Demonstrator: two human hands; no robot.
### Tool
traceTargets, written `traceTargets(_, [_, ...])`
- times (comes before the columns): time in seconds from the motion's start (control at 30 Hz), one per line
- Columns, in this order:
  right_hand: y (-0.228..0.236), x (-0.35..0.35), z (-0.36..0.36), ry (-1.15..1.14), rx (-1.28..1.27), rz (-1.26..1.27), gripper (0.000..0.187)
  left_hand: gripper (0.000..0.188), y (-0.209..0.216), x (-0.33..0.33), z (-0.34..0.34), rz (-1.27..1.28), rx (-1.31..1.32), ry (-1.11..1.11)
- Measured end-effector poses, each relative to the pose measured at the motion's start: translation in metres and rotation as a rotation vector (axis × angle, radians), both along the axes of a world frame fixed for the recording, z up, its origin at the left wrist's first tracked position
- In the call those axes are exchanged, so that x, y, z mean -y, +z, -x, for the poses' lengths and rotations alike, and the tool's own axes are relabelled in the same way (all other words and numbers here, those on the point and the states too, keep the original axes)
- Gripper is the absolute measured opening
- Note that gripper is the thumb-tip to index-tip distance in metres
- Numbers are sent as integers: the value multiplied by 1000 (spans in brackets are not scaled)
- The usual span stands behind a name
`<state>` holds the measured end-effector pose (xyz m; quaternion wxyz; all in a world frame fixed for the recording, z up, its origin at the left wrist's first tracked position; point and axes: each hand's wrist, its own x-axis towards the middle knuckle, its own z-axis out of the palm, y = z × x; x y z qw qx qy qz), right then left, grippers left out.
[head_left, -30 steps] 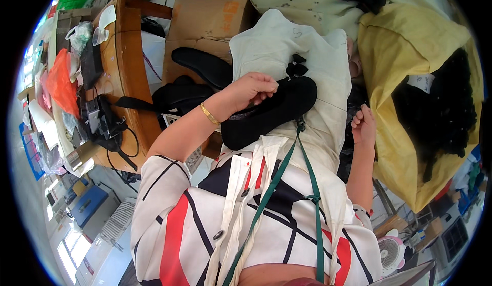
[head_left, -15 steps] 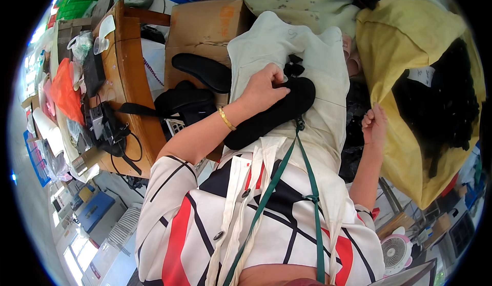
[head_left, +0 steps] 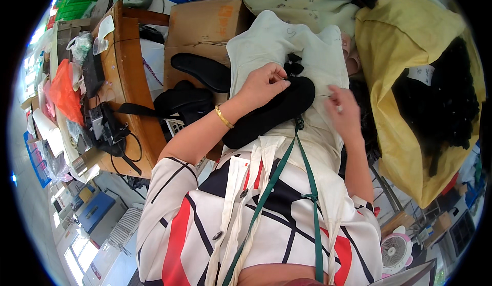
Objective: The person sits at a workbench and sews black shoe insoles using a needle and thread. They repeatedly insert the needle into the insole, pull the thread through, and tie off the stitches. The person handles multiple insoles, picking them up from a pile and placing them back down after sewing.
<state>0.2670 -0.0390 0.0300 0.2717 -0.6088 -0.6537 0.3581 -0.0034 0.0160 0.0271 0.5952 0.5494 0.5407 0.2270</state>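
A long black shoe sole lies slantwise across the cream apron on my lap. Over its far part rests my left hand, thumb and fingertips drawn together; anything between them is too small to make out. Small black pieces sit on the cloth just beyond those fingertips. My right hand hovers at the apron's right side, a little apart from the sole. Its fingers are loosely bent and spread, slightly blurred, and nothing shows in them.
To the right stands a yellow sack of black pieces. On the left, more black soles lie by a cardboard box. A wooden table bears a black device with cables. A small fan is at lower right.
My right hand has left the yellow sack's edge and moved left to the apron, its fingers loosening. My left hand has barely shifted over the sole.
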Motion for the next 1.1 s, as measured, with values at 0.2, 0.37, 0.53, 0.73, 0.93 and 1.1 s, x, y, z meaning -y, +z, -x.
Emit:
traceTargets(0.2, [16,3,36,93,41,-156,12,25,47,0,-2,-396,-230,-73])
traceTargets(0.37, [47,11,72,251,-145,-346,14,23,43,11,-13,51,-193,-212])
traceTargets(0.53, [35,4,69,93,-247,-69,28,15,35,10,1,430,119,57])
traceTargets(0.73, [37,2,70,-4,-337,66,21,11,31,11,8,773,507,257])
traceTargets(0.93, [34,-5,72,85,-111,-90,8,14,38,12,13,636,188,64])
traceTargets(1.1, [28,-15,79,144,138,-250,6,15,39,21,10,160,59,-141])
